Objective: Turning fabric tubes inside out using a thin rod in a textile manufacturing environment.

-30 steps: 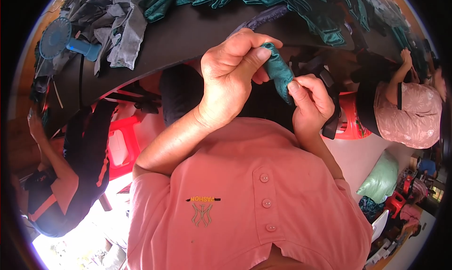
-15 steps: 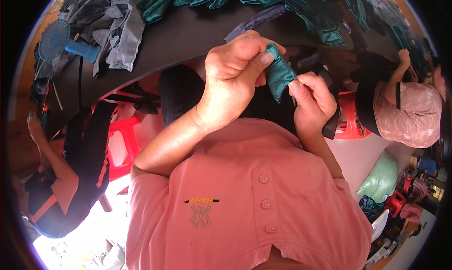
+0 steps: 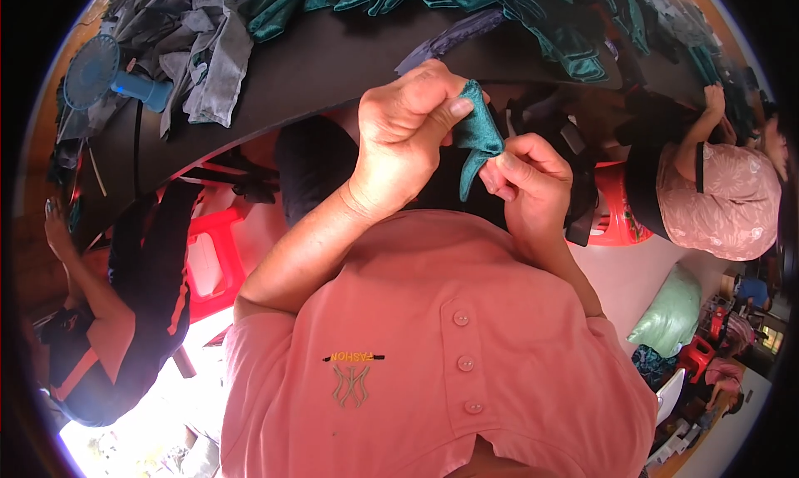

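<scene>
A small piece of shiny teal velvet fabric [image 3: 480,132] is stretched between my hands, above my lap and close to the table edge. My left hand [image 3: 408,128] pinches its upper end between thumb and curled fingers. Lower down, my right hand [image 3: 533,178] grips the fabric's side with thumb and fingertips, and a narrow pointed end hangs beside those fingers. Whether anything else sits inside the right fingers is hidden.
The dark table [image 3: 325,62] holds teal velvet pieces [image 3: 558,41], grey fabric strips [image 3: 218,62] and a blue fan [image 3: 91,72]. One person [image 3: 108,311] sits at left, another [image 3: 716,195] at right. A red stool [image 3: 212,261] stands at left; a pale green sack [image 3: 670,311] lies at right.
My right hand has moved slightly down and left. The teal fabric has turned and folded, its lower end now hanging as a narrow point. My left hand keeps its pinch.
</scene>
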